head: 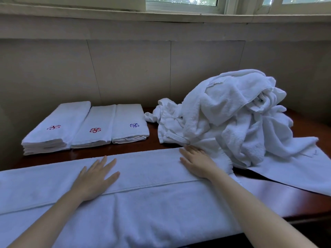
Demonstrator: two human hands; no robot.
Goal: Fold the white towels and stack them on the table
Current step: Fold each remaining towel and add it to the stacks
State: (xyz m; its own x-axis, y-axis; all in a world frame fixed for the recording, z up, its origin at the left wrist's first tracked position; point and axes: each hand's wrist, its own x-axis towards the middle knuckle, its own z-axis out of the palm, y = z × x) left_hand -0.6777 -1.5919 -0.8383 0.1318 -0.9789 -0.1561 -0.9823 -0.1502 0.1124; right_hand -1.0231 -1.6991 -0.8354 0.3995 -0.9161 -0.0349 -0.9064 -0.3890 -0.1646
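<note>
- A long white towel (152, 203) lies flat across the front of the table (268, 196). It starts at the far left edge and goes past the middle. It is folded over once the long way, and a hem line runs along it.
- At the back left sits the left stack (53, 127) of folded white towels. It is the tallest stack and has a red flower mark on top.
- The left hand (95, 178) lies palm down on the long towel. Its fingers (111, 164) are straight and spread out. They press on the cloth and hold nothing.
- The middle stack (95, 127) touches the left stack. It is lower and has a red flower mark too.
- The right stack (129, 122) touches the middle stack. Its flower mark is blue.
- The right hand (197, 163) also lies palm down on the long towel, close to the far edge. Its fingers (186, 151) are straight and close together. They hold nothing.
- Just beside the right hand is a big pile (232, 119) of white towels that are not folded. It is lumpy and tall and sits at the back right of the table.
- A flat towel (295, 169) lies under the pile and sticks out to the right.
- The table is dark red-brown and shiny. It shows between the stacks and the long towel.
- A plain wall (125, 68) is behind the table, with a window (180, 2) up top.
</note>
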